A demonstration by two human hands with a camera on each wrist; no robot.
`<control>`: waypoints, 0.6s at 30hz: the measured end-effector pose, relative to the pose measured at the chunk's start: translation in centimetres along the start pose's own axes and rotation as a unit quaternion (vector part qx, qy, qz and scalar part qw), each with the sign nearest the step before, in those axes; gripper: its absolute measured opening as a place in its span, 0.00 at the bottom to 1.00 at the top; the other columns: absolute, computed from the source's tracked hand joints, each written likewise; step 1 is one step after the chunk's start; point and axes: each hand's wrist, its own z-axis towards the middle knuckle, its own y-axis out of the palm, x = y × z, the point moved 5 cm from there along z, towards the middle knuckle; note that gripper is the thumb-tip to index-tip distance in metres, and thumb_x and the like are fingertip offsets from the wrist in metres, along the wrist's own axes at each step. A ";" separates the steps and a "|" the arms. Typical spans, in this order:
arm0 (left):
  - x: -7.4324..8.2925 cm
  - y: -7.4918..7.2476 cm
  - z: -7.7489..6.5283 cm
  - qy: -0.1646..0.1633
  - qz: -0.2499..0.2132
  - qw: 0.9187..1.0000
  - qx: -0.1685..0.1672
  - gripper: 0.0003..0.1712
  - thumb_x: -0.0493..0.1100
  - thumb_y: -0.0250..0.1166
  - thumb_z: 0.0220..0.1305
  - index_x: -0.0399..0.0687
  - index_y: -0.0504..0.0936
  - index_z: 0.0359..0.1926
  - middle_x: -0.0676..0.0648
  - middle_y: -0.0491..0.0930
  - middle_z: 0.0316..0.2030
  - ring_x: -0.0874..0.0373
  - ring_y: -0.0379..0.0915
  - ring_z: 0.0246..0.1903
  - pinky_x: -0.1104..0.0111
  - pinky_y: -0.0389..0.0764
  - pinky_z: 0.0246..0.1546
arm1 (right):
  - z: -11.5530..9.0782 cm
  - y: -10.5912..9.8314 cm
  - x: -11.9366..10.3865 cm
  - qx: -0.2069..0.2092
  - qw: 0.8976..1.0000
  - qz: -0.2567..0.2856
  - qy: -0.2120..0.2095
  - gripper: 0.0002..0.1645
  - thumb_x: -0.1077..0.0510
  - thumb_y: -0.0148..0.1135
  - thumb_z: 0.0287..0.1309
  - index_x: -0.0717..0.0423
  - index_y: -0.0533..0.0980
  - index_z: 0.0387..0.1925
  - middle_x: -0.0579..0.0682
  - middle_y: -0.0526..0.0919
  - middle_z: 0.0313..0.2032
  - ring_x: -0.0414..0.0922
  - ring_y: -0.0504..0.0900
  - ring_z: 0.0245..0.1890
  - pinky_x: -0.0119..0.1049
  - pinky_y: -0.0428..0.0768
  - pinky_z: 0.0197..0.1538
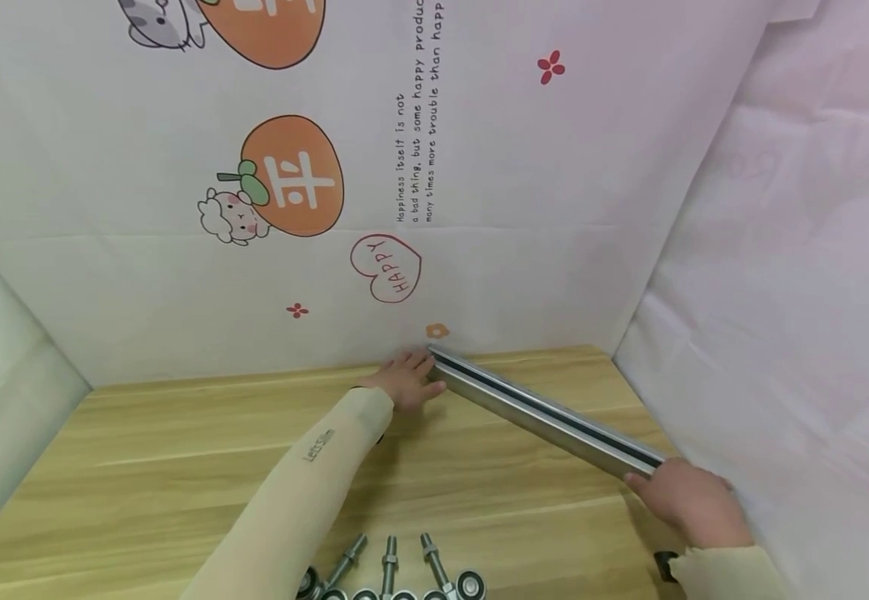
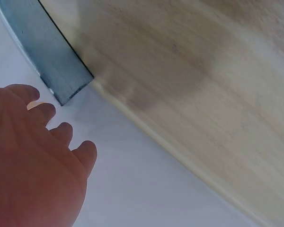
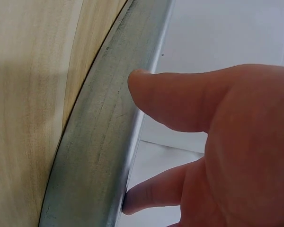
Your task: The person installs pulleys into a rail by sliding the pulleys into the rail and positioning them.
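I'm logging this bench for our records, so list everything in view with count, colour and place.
Metal rail: one, silver with a dark groove, slanting across the table's far right
Threaded rods: three, silver, at the picture's bottom edge
Ring ends: several, silver and black, beside the rods, partly cut off
Table: one, pale wood
Back sheet: one, white, behind the table
Fruit prints: two, orange, back sheet, upper one cut off
Heart print: one, red outline, below the lettering, which is black
Left hand: one, bare, at the rail's far end
Right hand: one, bare, gripping the near end
Sleeves: two, cream, on both arms
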 end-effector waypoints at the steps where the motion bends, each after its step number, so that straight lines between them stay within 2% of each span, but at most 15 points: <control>1: 0.1 0.0 0.0 -0.001 -0.004 1.000 -0.003 0.43 0.70 0.36 0.67 0.50 0.47 0.73 0.47 0.41 0.72 0.47 0.33 0.69 0.53 0.42 0.66 | 0.0 0.0 0.0 -0.001 1.000 0.002 0.001 0.52 0.23 0.40 0.56 0.72 0.77 0.38 0.67 0.78 0.36 0.63 0.77 0.33 0.68 0.68 0.37; 5: 0.4 0.0 0.0 -0.006 -0.013 1.000 -0.015 0.42 0.69 0.38 0.67 0.50 0.49 0.73 0.47 0.41 0.72 0.49 0.33 0.70 0.57 0.42 0.66 | 0.0 -0.1 0.2 -0.001 1.000 0.013 -0.001 0.51 0.23 0.40 0.55 0.69 0.77 0.35 0.61 0.78 0.32 0.56 0.77 0.29 0.63 0.71 0.34; 8: 0.6 -0.2 -0.2 -0.012 -0.013 1.000 -0.017 0.42 0.70 0.38 0.66 0.51 0.50 0.73 0.47 0.41 0.72 0.52 0.33 0.70 0.59 0.43 0.66 | 0.0 0.0 0.4 0.004 1.000 0.023 0.001 0.51 0.22 0.41 0.55 0.69 0.77 0.34 0.60 0.78 0.29 0.55 0.77 0.27 0.60 0.72 0.31; 11: 1.0 -0.6 -0.4 -0.016 -0.014 1.000 -0.016 0.43 0.70 0.39 0.66 0.51 0.52 0.72 0.47 0.41 0.72 0.52 0.34 0.69 0.60 0.44 0.66 | 0.1 0.0 0.7 0.004 0.999 0.037 0.026 0.54 0.22 0.42 0.53 0.73 0.75 0.39 0.68 0.77 0.33 0.66 0.76 0.31 0.68 0.70 0.31; 15: 1.1 -0.8 -0.4 -0.017 -0.011 1.000 -0.018 0.43 0.71 0.39 0.65 0.50 0.52 0.72 0.46 0.42 0.72 0.52 0.35 0.69 0.60 0.45 0.66 | 0.2 -0.2 1.0 -0.003 0.997 0.048 0.066 0.60 0.20 0.44 0.51 0.79 0.70 0.47 0.80 0.72 0.41 0.82 0.67 0.38 0.79 0.60 0.29; 18: 1.0 -0.6 -0.3 -0.017 -0.009 1.000 -0.014 0.44 0.71 0.41 0.65 0.49 0.54 0.71 0.44 0.45 0.71 0.50 0.38 0.69 0.59 0.47 0.65 | 0.0 -0.4 1.3 -0.008 0.996 0.053 0.072 0.59 0.21 0.44 0.52 0.77 0.70 0.50 0.81 0.70 0.44 0.83 0.65 0.40 0.80 0.58 0.30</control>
